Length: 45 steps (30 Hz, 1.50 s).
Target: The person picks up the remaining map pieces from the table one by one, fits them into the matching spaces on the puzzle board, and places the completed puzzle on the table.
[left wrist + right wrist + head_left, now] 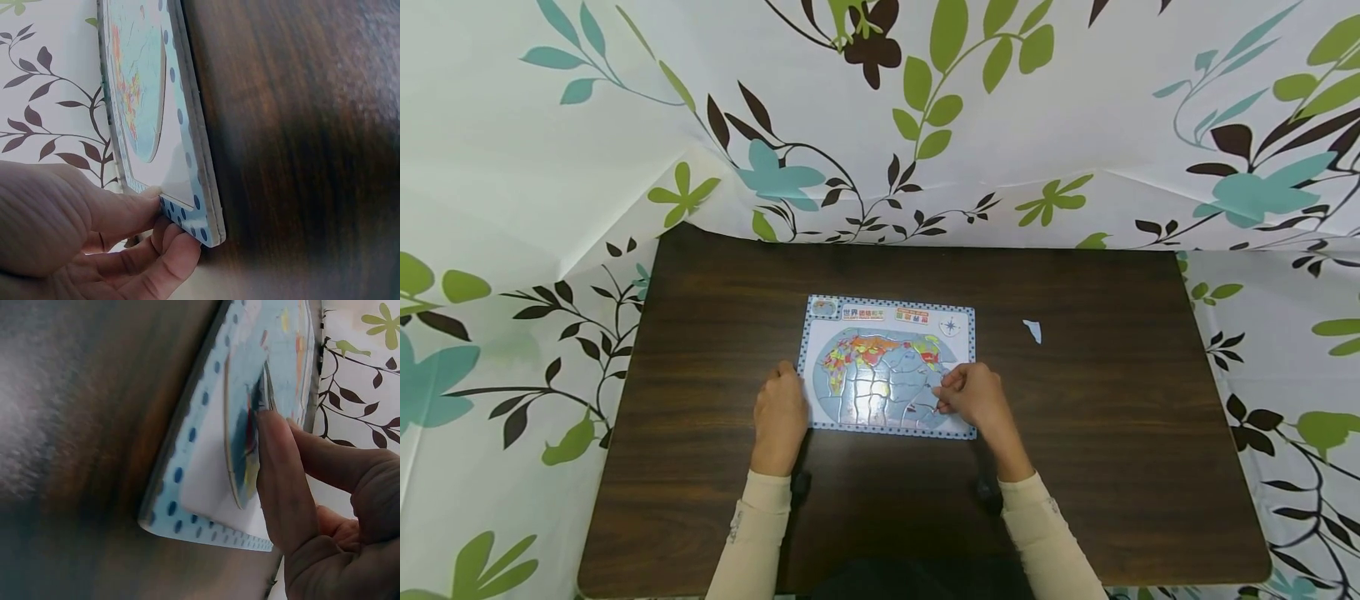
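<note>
A world-map jigsaw puzzle in a white board with a blue dotted border lies on the table. My left hand holds the board's left edge, thumb on top and curled fingers at the side, as the left wrist view shows. Over the right part of the map, my right hand pinches a puzzle piece between thumb and fingers. The piece stands tilted on edge above the oval recess; whether it touches the board I cannot tell. A loose puzzle piece lies right of the board.
The dark wooden table extends around the board on all sides. Behind it and at both sides hangs a white cloth with printed leaves and flowers. Light glares off the puzzle's middle.
</note>
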Each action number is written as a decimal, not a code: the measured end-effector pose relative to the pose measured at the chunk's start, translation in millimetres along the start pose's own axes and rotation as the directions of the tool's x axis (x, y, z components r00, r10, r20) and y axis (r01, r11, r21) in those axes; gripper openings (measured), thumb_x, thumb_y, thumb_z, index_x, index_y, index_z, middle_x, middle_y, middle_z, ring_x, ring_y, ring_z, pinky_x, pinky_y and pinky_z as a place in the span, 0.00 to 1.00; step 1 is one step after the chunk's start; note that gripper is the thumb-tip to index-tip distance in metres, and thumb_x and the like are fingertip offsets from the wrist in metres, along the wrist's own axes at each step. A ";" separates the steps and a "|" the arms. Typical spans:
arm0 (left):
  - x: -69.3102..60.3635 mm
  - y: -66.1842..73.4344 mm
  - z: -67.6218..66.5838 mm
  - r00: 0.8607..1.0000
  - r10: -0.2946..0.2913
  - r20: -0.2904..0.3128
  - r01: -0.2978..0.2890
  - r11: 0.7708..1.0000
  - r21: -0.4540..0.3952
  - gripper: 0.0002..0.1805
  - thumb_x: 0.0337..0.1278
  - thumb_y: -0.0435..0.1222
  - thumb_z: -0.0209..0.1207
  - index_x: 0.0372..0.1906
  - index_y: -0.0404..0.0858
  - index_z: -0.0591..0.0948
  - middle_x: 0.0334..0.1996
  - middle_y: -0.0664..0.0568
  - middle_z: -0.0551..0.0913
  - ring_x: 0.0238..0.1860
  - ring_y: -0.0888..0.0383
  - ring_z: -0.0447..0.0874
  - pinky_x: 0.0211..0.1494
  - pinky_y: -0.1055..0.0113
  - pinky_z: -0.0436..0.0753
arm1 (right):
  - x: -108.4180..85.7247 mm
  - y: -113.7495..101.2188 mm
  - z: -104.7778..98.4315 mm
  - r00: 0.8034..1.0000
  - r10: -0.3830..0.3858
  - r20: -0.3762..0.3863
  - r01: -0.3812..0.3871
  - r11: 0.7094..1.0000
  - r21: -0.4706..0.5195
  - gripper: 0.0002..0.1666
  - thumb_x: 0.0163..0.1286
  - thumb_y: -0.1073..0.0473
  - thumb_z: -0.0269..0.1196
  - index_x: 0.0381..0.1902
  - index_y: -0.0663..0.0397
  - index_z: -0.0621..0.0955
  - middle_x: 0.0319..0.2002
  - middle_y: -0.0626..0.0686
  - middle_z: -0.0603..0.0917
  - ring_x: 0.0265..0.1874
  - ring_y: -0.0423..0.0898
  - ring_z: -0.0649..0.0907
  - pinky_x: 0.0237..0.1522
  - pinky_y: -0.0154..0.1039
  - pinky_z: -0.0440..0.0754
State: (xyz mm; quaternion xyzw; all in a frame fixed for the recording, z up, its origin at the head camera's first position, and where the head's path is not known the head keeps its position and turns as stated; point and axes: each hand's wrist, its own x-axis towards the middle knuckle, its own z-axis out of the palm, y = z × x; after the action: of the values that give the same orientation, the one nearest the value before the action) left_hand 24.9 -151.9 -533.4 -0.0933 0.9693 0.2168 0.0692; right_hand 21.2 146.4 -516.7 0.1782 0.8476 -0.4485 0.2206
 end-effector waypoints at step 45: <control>-2.1 -1.7 1.8 0.999 0.035 -0.028 -0.036 0.999 -0.017 0.07 0.78 0.28 0.52 0.44 0.25 0.75 0.40 0.26 0.83 0.39 0.26 0.87 0.39 0.34 0.86 | 0.5 -4.7 14.3 0.996 -0.085 -0.036 0.077 0.979 -0.186 0.13 0.67 0.60 0.77 0.32 0.58 0.82 0.22 0.53 0.86 0.18 0.44 0.85 0.22 0.35 0.76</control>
State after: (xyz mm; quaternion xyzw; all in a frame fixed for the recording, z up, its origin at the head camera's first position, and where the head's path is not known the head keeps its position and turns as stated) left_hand 27.5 -152.3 -535.3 -0.0796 0.9697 0.2250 0.0511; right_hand 21.5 132.0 -520.9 0.1320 0.8967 -0.3725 0.1992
